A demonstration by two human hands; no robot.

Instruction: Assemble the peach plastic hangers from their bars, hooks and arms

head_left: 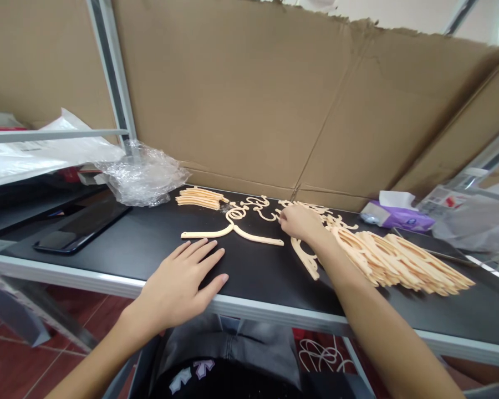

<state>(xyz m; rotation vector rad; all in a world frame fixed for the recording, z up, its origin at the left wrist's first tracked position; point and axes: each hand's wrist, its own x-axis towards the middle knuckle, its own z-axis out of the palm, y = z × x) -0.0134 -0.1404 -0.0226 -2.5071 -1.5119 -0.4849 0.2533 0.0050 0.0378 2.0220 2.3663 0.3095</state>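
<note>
Reckoned from the pale hanger (255, 237) lying on the black worktop (249, 266), with twelve pointing away from the wearer, its two curved arms stretch toward nine and three, and its looped top points to twelve.

The left hand (178, 285) rests palm down between seven and eight o'clock, its grip spread apart and holding nothing, the fingertips just beside the hanger's nine-o'clock arm. The right hand (303, 223) reaches in at three o'clock, fingers bent inward among small pale pieces; whether its grip is clamped on one of them cannot be told.

Loose hook pieces (268, 216) lie at two o'clock, near that hand. A neat row of curved strips (202, 198) sits between ten and eleven. At four o'clock, a separate curved piece (304, 260) lies just beside the right forearm, and past the forearm, between three and four, a large pile of hangers (403, 263) fans out in overlapping layers.

Farther off at three stands a purple tissue pack (401, 216). A dark phone-like slab (81, 224) lies at nine, and crumpled clear plastic (145, 174) at ten. Brown cardboard (233, 94) rises at twelve, behind the worktop.
</note>
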